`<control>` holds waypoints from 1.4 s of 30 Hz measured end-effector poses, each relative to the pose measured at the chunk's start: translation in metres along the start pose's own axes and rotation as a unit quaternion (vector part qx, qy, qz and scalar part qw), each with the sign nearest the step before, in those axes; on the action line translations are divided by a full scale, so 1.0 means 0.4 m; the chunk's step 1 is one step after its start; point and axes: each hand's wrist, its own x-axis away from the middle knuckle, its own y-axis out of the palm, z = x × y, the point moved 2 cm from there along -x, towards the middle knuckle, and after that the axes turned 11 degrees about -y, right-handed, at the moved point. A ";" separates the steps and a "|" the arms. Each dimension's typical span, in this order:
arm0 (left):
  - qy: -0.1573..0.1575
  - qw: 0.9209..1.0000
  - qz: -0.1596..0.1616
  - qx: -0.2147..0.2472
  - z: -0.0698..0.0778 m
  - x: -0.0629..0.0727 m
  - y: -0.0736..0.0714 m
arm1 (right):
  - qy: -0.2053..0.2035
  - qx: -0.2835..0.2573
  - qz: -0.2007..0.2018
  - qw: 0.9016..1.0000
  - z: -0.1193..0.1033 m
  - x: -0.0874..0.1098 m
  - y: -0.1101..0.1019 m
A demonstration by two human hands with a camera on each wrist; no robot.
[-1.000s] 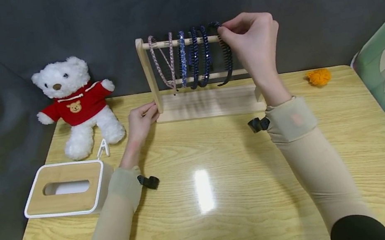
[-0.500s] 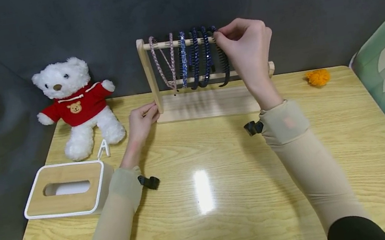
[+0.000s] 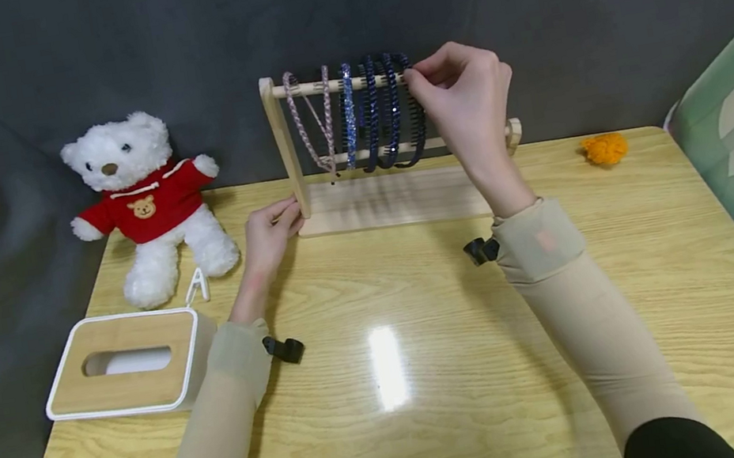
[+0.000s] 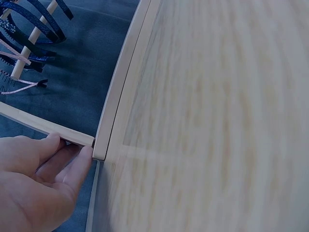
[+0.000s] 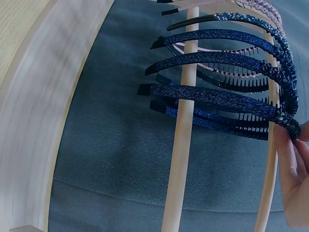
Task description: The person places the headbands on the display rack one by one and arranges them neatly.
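Observation:
A wooden headband rack (image 3: 398, 200) stands at the back of the table, with several headbands over its rods. My right hand (image 3: 470, 96) pinches the top of the rightmost dark blue headband (image 5: 217, 98) between thumb and fingers, at the upper rod (image 5: 268, 183). Close beside it hang other dark blue headbands (image 3: 396, 116), then a lighter glittery blue headband (image 3: 350, 119) and pink braided headbands (image 3: 329, 119) farther left. My left hand (image 3: 269, 235) holds the rack low down, thumb and fingertips at the foot of the left post (image 4: 48, 126). My right forearm hides the rack's right end.
A white teddy bear (image 3: 140, 189) in a red sweater sits at the left. In front of it is a tissue box (image 3: 121, 388) with a wooden lid, a small white letter A (image 3: 199, 285) at its corner. An orange fluffy ball (image 3: 605, 149) lies at the back right.
My right hand has moved left and slightly down, sliding the dark blue headband along the rod up to its neighbours. My left hand stays at the post's foot.

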 end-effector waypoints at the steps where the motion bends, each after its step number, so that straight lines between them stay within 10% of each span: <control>1: 0.000 1.000 0.000 0.000 0.000 0.001 0.000 | -0.001 -0.001 0.000 1.000 0.000 0.000 0.000; 42: -0.001 1.000 0.004 -0.006 -0.004 -0.010 0.000 | -0.010 -0.007 0.026 1.000 0.018 0.006 -0.019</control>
